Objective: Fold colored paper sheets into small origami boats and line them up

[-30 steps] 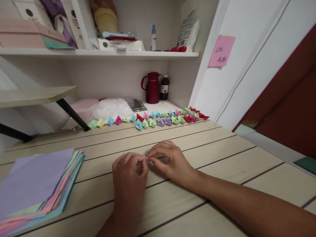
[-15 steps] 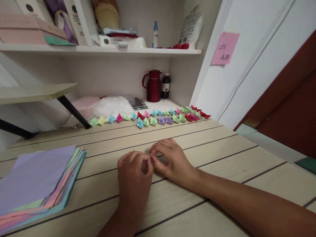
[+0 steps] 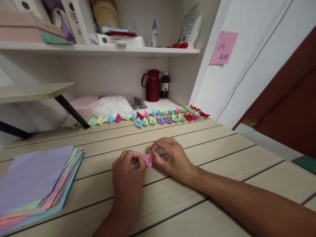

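Between my hands, just above the wooden table (image 3: 222, 197), is a small folded pink paper piece (image 3: 148, 160), its top edge partly opened out. My left hand (image 3: 129, 171) pinches its left corner between thumb and forefinger. On the other side, my right hand (image 3: 171, 156) grips the right corner the same way, with its forearm reaching in from the right. Several folded paper boats (image 3: 153, 120) in green, blue, purple, red, pink and yellow stand in rows along the far edge of the table, beyond my hands.
A stack of coloured paper sheets (image 3: 37, 177) lies at the left, purple on top. Behind it stands a small wooden shelf (image 3: 37, 92) on black legs. At the back are a red jug (image 3: 153, 85), a dark bottle (image 3: 165, 86) and a white plastic bag (image 3: 112, 106).
My left hand has moved slightly left, away from the right one. The pink paper, hidden by the fingers before, now shows spread between both hands.
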Demonstrator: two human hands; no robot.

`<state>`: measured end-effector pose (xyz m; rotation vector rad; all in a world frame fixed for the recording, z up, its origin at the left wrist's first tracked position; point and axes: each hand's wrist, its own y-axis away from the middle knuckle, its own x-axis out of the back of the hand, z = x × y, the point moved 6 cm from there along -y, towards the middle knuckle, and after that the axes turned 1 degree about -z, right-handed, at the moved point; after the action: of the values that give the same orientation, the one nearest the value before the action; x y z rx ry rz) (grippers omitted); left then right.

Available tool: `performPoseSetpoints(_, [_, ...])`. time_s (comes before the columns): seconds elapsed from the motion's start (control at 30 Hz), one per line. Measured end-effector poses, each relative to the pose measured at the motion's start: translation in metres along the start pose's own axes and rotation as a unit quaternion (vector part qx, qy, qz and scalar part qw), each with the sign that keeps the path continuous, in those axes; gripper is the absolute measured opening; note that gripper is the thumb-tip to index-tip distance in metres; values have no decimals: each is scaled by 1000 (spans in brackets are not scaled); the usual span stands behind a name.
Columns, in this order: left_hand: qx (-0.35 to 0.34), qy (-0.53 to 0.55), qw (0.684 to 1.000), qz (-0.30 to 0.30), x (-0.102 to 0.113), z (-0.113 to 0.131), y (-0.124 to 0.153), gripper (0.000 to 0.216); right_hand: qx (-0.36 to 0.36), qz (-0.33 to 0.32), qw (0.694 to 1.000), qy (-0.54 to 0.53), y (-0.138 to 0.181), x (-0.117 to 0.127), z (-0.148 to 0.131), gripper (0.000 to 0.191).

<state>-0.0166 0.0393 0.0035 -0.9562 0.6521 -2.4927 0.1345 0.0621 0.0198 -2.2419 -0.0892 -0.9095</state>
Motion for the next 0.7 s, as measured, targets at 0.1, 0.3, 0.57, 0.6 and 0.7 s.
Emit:
performPoseSetpoints(0.1, [19, 19, 1000, -8, 0, -5, -2, 9, -13, 7, 1000, -16, -2, 1, 4, 11])
performPoseSetpoints(0.3, [6, 14, 1000, -11, 0, -5, -4, 8, -17, 2, 999, -44, -2, 0, 6, 11])
performPoseSetpoints(0.57, [-2, 17, 1000, -24, -3, -6, -2, 9, -37, -34, 996, -69, -1, -5, 10, 12])
performPoseSetpoints(0.6, [4, 19, 999, -31, -5, -7, -1, 9, -36, -38, 996, -68, -1, -6, 10, 12])
performPoseSetpoints(0.7, [32, 14, 997, -69, -11, -13, 0, 9, -40, -49, 995, -73, -1, -9, 13, 12])
